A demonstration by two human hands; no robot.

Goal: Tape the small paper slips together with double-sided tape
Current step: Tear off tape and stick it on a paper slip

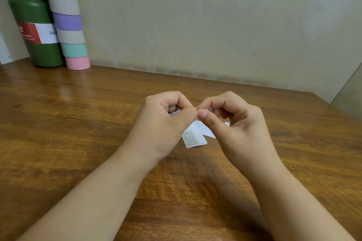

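Left hand (166,119): fingers curled, pinching a small white piece (175,112), likely tape.
Right hand (233,121): pinching the same piece.
Slips (193,137): on table (78,123), beneath hands.
Progress: apparently early; slips look unjoined.

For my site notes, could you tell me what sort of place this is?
Probably a home desk against a wall: a wooden table, a green flask, a stack of coloured rolls and paper slips.

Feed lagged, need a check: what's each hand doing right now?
Left hand: fingers curled, pinching a small white strip.
Right hand: thumb and forefinger pinching at the same strip's end; whether it is tape or paper cannot be told.
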